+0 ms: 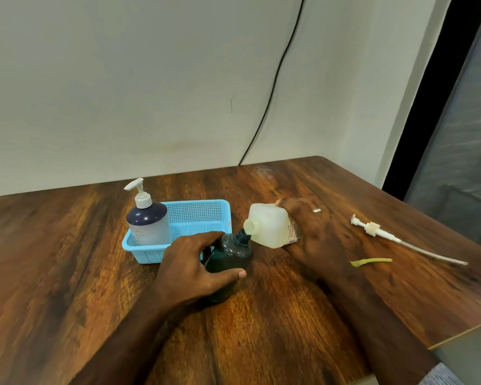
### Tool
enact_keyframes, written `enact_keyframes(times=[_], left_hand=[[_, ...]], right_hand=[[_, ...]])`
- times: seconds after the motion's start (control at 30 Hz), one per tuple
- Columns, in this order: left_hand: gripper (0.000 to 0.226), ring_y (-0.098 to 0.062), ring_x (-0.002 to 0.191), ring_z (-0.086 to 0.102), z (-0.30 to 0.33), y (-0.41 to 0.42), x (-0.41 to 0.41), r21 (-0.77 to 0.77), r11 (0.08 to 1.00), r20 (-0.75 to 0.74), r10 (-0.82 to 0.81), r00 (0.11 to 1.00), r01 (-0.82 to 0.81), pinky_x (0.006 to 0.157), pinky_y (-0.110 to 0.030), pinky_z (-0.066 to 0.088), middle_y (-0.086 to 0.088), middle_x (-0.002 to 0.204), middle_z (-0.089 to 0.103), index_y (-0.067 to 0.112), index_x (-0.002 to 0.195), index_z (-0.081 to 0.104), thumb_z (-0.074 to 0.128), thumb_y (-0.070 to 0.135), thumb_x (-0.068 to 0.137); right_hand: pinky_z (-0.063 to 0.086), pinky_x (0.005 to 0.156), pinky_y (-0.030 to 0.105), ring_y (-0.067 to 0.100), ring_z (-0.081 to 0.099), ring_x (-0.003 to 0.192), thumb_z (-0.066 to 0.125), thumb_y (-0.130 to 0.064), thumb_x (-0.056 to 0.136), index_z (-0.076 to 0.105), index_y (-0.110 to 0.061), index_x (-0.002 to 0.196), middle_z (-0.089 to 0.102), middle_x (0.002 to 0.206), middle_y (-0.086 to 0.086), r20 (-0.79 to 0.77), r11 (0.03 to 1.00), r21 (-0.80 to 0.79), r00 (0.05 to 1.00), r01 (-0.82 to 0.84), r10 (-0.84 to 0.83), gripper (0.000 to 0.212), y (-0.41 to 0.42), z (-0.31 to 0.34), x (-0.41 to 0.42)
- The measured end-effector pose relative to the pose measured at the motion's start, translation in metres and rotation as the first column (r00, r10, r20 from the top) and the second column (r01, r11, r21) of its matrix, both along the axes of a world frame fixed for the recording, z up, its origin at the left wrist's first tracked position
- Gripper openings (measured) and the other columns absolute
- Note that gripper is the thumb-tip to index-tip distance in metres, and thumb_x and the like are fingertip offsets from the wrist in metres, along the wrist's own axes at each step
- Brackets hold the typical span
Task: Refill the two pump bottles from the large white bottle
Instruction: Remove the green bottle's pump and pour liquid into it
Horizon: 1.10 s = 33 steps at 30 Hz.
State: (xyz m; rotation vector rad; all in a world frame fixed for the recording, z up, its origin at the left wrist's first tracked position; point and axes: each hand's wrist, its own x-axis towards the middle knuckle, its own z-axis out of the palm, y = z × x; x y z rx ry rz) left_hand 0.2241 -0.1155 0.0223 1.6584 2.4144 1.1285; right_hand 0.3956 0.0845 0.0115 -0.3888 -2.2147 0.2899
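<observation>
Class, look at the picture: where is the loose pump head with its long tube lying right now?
The pump head lies flat on the wooden table, at the right of the head view, past the right hand and just behind a small yellow-green strip.

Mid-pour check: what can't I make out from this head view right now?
- Liquid flow from large white bottle into dark bottle: too small to see.
- Dark bottle's fill level: hidden by tinted wall and left hand.
- White bottle's label: covered by right hand.

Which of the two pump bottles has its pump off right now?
The dark green bottle gripped by the left hand; its neck is open. The bottle in the blue basket has its white pump on.
</observation>
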Motion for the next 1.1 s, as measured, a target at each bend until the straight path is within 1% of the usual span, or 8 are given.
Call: enact_keyframes(times=[0.1, 0.2, 0.33, 0.47, 0.63, 0.77, 0.97, 1.1], left_hand=[[0.102, 0.002, 0.097, 0.056, -0.0011, -0.0006, -0.0018, -0.005, 1.000, -0.004, -0.006, 1.000, 0.006, 0.079, -0.009, 0.038, 0.022, 0.111, 0.064, 0.030, 0.126, 0.066, 0.052, 0.098, 0.051], [0.095, 0.001, 0.097, 0.058, -0.0010, -0.0017, -0.0018, -0.014, 1.000, 0.000, -0.001, 1.000, 0.001, 0.079, -0.010, 0.040, 0.018, 0.112, 0.068, 0.030, 0.125, 0.066, 0.054, 0.094, 0.054], [0.099, 0.003, 0.096, 0.058, 0.0023, -0.0014, -0.0008, -0.017, 1.000, 0.005, -0.016, 1.000, 0.016, 0.077, -0.008, 0.038, 0.024, 0.109, 0.064, 0.032, 0.124, 0.066, 0.050, 0.098, 0.054], [0.092, 0.000, 0.098, 0.060, 0.0014, 0.0001, -0.0022, -0.017, 1.000, 0.000, -0.013, 1.000, 0.013, 0.079, -0.014, 0.046, 0.021, 0.110, 0.067, 0.031, 0.124, 0.067, 0.054, 0.092, 0.056], [0.089, -0.002, 0.096, 0.061, 0.0004, 0.0021, -0.0023, -0.023, 1.000, -0.016, -0.007, 1.000, 0.007, 0.078, -0.016, 0.049, 0.020, 0.110, 0.067, 0.032, 0.122, 0.066, 0.054, 0.090, 0.057], [0.089, -0.002, 0.097, 0.061, -0.0015, 0.0031, -0.0035, -0.017, 1.000, -0.015, 0.003, 1.000, -0.004, 0.082, -0.025, 0.055, 0.016, 0.113, 0.070, 0.033, 0.123, 0.066, 0.054, 0.091, 0.056], [0.094, 0.000, 0.097, 0.058, -0.0015, 0.0019, -0.0019, -0.008, 1.000, -0.019, 0.022, 1.000, -0.022, 0.076, -0.014, 0.041, 0.016, 0.116, 0.069, 0.032, 0.125, 0.065, 0.053, 0.092, 0.054], [0.094, 0.001, 0.096, 0.055, -0.0022, 0.0016, -0.0016, 0.000, 1.000, -0.016, 0.025, 1.000, -0.025, 0.076, -0.013, 0.040, 0.014, 0.117, 0.070, 0.032, 0.126, 0.065, 0.054, 0.091, 0.054]], right_hand=[[0.053, 0.093, 0.048, 0.015, 0.056, 0.114, 0.077, -0.043, 0.079, 0.053, -0.029, 0.127, 0.061, 0.125, -0.002, -0.001, 1.000, -0.006, 1.000, 0.002, -0.002, 0.056, -0.0022, 0.0006, 0.0004], [0.053, 0.093, 0.045, 0.014, 0.054, 0.114, 0.077, -0.043, 0.078, 0.053, -0.028, 0.129, 0.061, 0.126, -0.002, 0.006, 1.000, -0.006, 1.000, 0.008, -0.008, 0.058, -0.0034, 0.0004, -0.0004], [0.053, 0.093, 0.046, 0.008, 0.051, 0.112, 0.076, -0.043, 0.079, 0.052, -0.030, 0.128, 0.061, 0.125, -0.001, -0.004, 1.000, -0.013, 1.000, 0.020, -0.020, 0.056, -0.0045, 0.0014, 0.0001], [0.053, 0.093, 0.051, 0.016, 0.057, 0.114, 0.077, -0.042, 0.078, 0.051, -0.031, 0.129, 0.061, 0.126, -0.001, 0.004, 1.000, -0.005, 1.000, 0.026, -0.026, 0.058, -0.0047, 0.0017, -0.0001], [0.054, 0.093, 0.050, 0.017, 0.057, 0.115, 0.077, -0.042, 0.078, 0.049, -0.032, 0.129, 0.061, 0.127, -0.001, 0.004, 0.999, -0.007, 0.999, 0.038, -0.038, 0.058, -0.0055, 0.0015, 0.0007], [0.051, 0.094, 0.054, 0.018, 0.057, 0.115, 0.075, -0.043, 0.079, 0.047, -0.036, 0.129, 0.060, 0.128, -0.002, 0.018, 0.998, -0.011, 0.998, 0.055, -0.055, 0.058, -0.0053, 0.0000, 0.0007], [0.051, 0.094, 0.056, 0.018, 0.056, 0.115, 0.075, -0.042, 0.079, 0.046, -0.036, 0.129, 0.061, 0.127, 0.000, 0.022, 0.998, -0.013, 0.998, 0.059, -0.058, 0.058, -0.0071, 0.0006, 0.0003], [0.051, 0.095, 0.057, 0.017, 0.056, 0.115, 0.075, -0.042, 0.079, 0.047, -0.035, 0.128, 0.061, 0.127, -0.001, 0.017, 0.998, -0.019, 0.998, 0.066, -0.065, 0.057, -0.0069, 0.0003, -0.0002]])
